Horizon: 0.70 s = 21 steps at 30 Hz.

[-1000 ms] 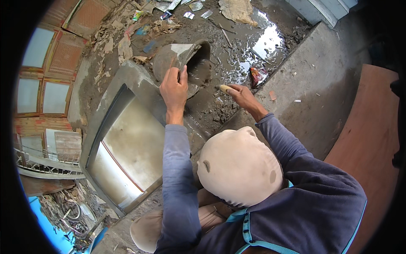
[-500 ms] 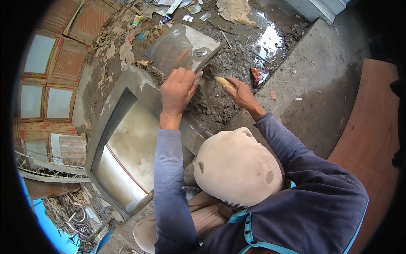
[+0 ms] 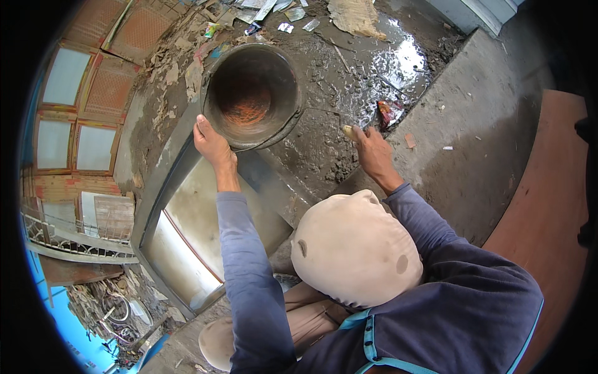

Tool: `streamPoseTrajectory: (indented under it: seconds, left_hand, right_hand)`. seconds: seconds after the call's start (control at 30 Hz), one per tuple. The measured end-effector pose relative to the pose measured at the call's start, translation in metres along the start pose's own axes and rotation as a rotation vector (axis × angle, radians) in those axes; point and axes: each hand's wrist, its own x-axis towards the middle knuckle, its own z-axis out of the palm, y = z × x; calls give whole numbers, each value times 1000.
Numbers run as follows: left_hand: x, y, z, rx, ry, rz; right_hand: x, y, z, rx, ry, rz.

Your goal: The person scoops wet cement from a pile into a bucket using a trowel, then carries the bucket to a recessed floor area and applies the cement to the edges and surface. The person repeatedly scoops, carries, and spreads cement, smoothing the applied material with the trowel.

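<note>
A dark, mud-stained bucket (image 3: 280,76) has its mouth turned up toward me, with orange-red marks on its inside bottom. My left hand (image 3: 213,146) grips the bucket's near-left rim, thumb raised along the edge. To the right, my right hand (image 3: 375,156) is closed round the pale wooden handle (image 3: 349,132) of a trowel. The trowel's blade rests at or just over the wet grey mortar (image 3: 311,159) and hardly stands out from it. A thin wire handle hangs at the bucket's right side.
Below the bucket lies a dark-framed pale panel (image 3: 193,218) with a grey rim. A concrete ledge (image 3: 436,124) runs along the right, past a red wrapper (image 3: 390,113) and a shiny puddle (image 3: 402,62). A beige cap (image 3: 356,249) fills the lower middle. Scraps litter the far ground.
The bucket, tipped over before, now has its mouth facing up. My left hand has shifted left with its rim. My right hand and the trowel have moved slightly right and down.
</note>
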Motion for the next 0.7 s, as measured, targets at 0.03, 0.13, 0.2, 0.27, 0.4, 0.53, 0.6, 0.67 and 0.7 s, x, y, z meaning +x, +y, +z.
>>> streamPoseTrajectory:
  seconds: [0.03, 0.13, 0.2, 0.27, 0.4, 0.53, 0.6, 0.67, 0.7]
  left_hand:
    - [0, -5, -4, -121, -19, -17]
    - [-14, -30, -8, -331, 11, -228]
    - [-33, -56, -3, -368, 38, -236]
    - [-66, -95, 7, -260, 67, -303]
    - [-159, -174, 29, -77, 34, -420]
    - [-186, -196, 2, 494, -253, -504]
    - [-142, -173, -27, 565, -654, -718]
    - [-70, -131, -74, 919, -1121, -620]
    - [-36, -108, -98, 1190, -1314, -425]
  right_hand:
    - [-1, 3, 4, 39, -29, 51]
    - [3, 16, 12, 281, 14, 188]
    - [11, 26, 12, 523, 38, 330]
    - [20, 34, 7, 758, 14, 458]
    - [29, 27, -15, 1261, -53, 588]
    - [48, -31, -58, 1297, -303, 329]
    - [69, -76, -83, 1197, -564, 216]
    - [104, -134, -94, 896, -822, 59]
    - [118, -165, -93, 819, -913, -18]
